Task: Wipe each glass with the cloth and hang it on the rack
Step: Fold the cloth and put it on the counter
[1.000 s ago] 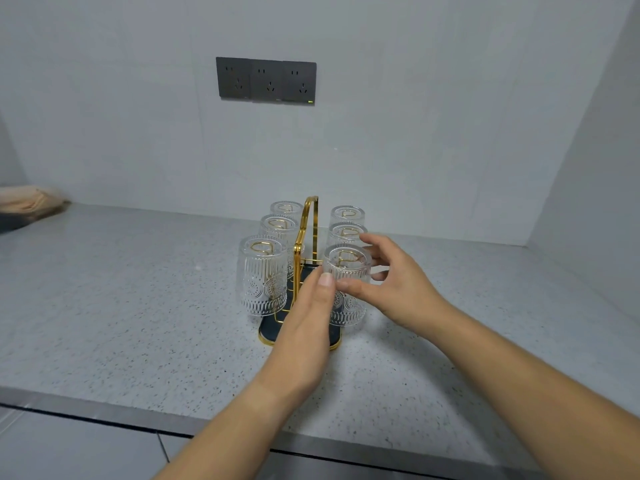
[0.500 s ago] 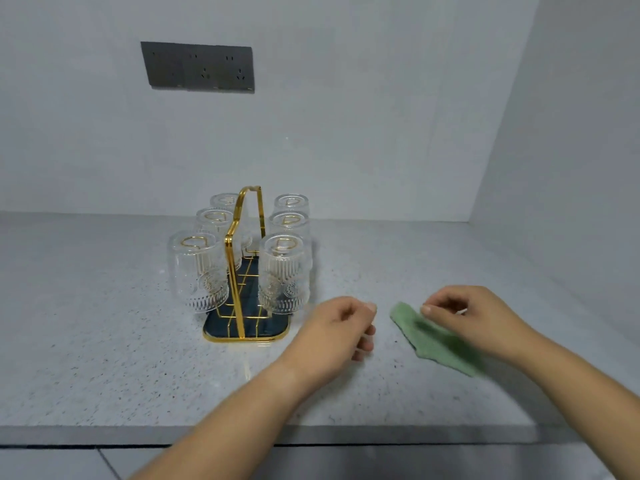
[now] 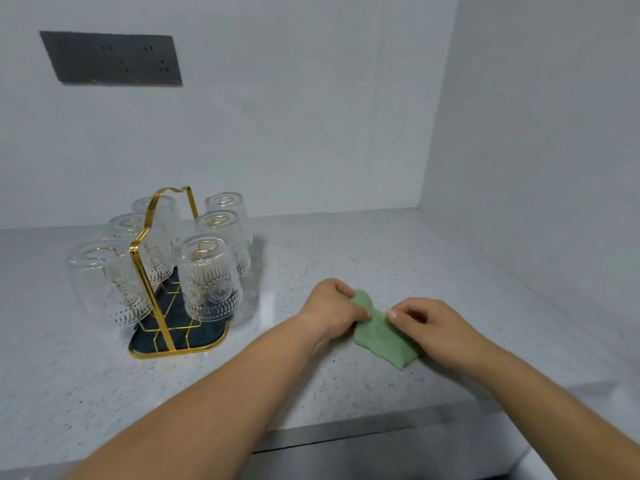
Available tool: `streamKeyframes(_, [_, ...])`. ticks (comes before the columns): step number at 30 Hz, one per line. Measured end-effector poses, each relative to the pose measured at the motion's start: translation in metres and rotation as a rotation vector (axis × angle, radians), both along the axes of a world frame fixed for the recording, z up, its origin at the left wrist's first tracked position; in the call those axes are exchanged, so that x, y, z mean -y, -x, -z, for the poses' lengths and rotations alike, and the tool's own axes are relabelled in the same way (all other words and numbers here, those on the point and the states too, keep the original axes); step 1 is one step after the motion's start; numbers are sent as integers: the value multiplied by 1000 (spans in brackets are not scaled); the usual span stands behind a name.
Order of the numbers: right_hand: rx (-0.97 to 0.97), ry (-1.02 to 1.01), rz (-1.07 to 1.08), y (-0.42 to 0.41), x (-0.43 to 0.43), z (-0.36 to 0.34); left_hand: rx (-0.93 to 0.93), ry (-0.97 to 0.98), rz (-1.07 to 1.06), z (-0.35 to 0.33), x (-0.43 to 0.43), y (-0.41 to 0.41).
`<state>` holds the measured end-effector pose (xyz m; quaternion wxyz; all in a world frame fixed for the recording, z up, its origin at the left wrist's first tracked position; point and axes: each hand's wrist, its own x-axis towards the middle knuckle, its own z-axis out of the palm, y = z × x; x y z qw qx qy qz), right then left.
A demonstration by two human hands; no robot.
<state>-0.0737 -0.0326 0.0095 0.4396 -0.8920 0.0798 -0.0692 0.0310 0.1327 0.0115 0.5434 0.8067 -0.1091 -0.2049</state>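
A gold wire rack [image 3: 152, 271] with a dark base stands on the counter at left. Several clear patterned glasses hang upside down on its pegs; the nearest right one [image 3: 209, 277] and the nearest left one [image 3: 107, 282] face me. To the right of the rack a small green cloth [image 3: 382, 336] lies on the counter. My left hand [image 3: 332, 308] pinches the cloth's left upper edge. My right hand [image 3: 433, 327] pinches its right upper edge, fingers curled over it.
The speckled grey counter [image 3: 311, 251] ends in a metal front edge [image 3: 346, 434] near me. White walls close the back and the right side. A dark socket panel [image 3: 114, 58] sits on the back wall, upper left.
Both hands left the front right glass on the rack and moved right. The right hand took hold of the green cloth first; now the left hand grips it too. My view has swung right.
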Motion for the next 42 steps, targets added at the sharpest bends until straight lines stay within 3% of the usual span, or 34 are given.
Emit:
streamKeyframes(5, [-95, -177, 88, -7, 3, -8, -36, 42, 137, 1, 7, -3])
streamKeyframes(9, [-154, -233, -18, -7, 7, -9, -9, -127, 313, -5, 3, -13])
streamKeyframes(14, [-198, 14, -78, -2, 10, -7, 21, -254, 429, -10, 3, -22])
streamKeyframes(18, [-195, -62, -54, 4, 13, -4, 148, -153, 403, -5, 9, -21])
streamKeyframes(21, [-66, -249, 8, 14, 23, -6, 142, 103, 411, -9, 14, -19])
streamKeyframes(24, [100, -309, 61, 30, 39, -15, 109, 314, 420, -18, 28, -14])
streamKeyframes(28, [256, -363, 161, 52, 58, -22, 224, 287, 406, -29, 68, -9])
streamKeyframes(32, [336, -212, 373, 62, 84, -17, 339, 167, 437, -29, 115, -9])
streamKeyframes(35, [297, -50, 515, 71, 109, -5, 252, 82, 445, -18, 152, -5])
streamKeyframes(42, [200, 209, 631, 101, 142, 18, 276, 38, 472, 1, 220, 13])
